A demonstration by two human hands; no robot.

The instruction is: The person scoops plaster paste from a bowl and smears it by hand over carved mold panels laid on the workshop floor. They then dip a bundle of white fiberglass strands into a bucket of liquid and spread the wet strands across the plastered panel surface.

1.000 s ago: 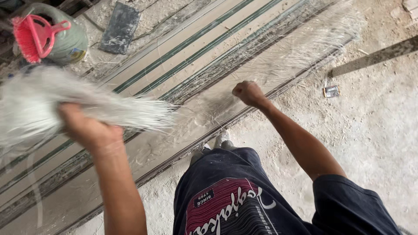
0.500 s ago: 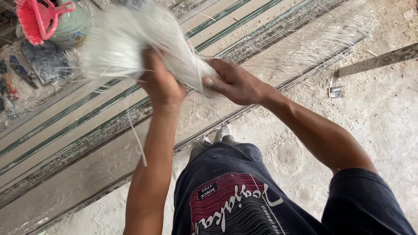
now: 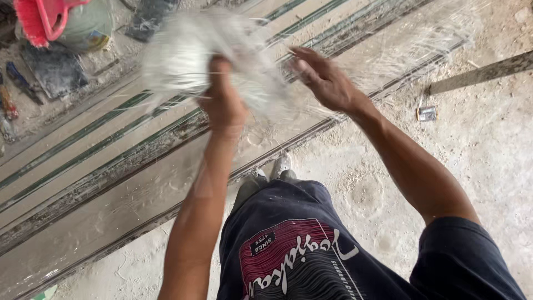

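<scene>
Right hand [image 3: 325,83] let go; left hand [image 3: 222,105] clutches fibre wad [image 3: 189,55].

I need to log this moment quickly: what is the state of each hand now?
Left hand: closed, gripping the white fibre bundle.
Right hand: open, fingers spread, beside the bundle; whether it touches it cannot be told.

You work in soft, even daylight with no hard shadows and no strong glare; the dusty floor [image 3: 472,155] looks pale and a little washed out. The white fibre bundle [image 3: 194,61] is strongly blurred by motion, and your left hand [image 3: 222,105] and right hand [image 3: 325,80] are also a bit smeared. The pink brush [image 3: 41,19] in the top corner is soft, while your dark shirt [image 3: 311,255] stays quite sharp.
</scene>
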